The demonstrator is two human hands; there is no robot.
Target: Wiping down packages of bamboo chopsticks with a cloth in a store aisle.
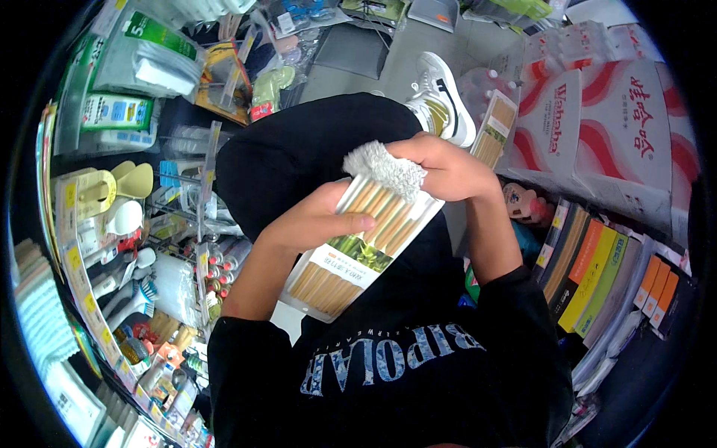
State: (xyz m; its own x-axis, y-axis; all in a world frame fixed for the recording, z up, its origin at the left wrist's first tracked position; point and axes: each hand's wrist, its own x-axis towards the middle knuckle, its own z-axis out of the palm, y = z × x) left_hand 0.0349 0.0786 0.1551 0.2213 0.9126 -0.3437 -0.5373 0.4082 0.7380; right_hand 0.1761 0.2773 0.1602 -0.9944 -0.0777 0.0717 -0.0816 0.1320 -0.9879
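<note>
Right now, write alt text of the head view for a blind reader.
The left hand holds a flat pack of tan wooden sticks; the right hand holds a fluffy grey cloth over its upper end. White-and-red cartons stand right, crowded pale shelving left.

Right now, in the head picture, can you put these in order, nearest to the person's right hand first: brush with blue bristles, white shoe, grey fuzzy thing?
1. Grey fuzzy thing: touching the right hand.
2. White shoe: just above it in the picture.
3. Brush: far left.
</note>
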